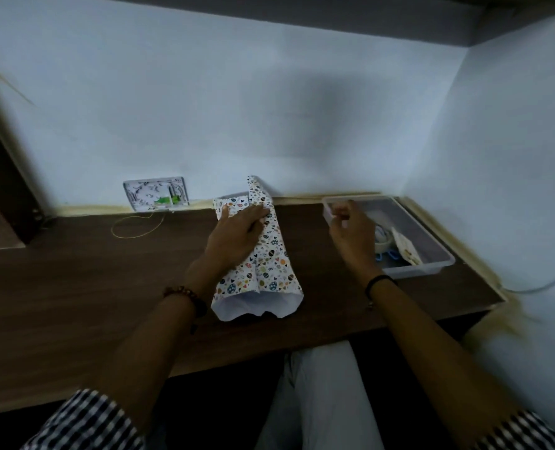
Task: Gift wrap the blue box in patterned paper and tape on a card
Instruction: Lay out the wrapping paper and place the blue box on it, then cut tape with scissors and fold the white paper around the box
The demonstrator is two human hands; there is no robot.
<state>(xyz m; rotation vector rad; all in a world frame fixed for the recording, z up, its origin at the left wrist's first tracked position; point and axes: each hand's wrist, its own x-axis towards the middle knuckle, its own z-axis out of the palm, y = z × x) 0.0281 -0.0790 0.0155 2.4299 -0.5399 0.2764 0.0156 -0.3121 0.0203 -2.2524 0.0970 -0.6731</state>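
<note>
Nearest to the viewer, a person's lap in pale trousers (321, 394) sits under the edge of a dark wooden desk (74, 287), with checked sleeves (84, 423) at the bottom corners. Two bare forearms reach forward over the desk. The left wrist wears a beaded bracelet (185, 295) and the right a thin black band (378, 280).

In the middle of the desk lies the patterned paper (269, 271), folded into a long sleeve that runs away from the person. Its near end gapes open and shows the white inside. The blue box is hidden; only paper shows.

The left hand (237, 233) lies flat on the far part of the paper, fingers straight, pressing it down. The right hand (350, 232) is raised over the near left corner of a clear plastic tray (412, 272), well apart from the paper. Its fingertips are drawn together, but blur hides whether they pinch anything.

In the tray lie a tape roll (382, 240), blue-handled scissors (387, 256) and a card (406, 250).

Further back, a thin yellow loop (136, 226) lies on the desk, and a small patterned box (156, 195) leans against the pale wall (269, 108).
</note>
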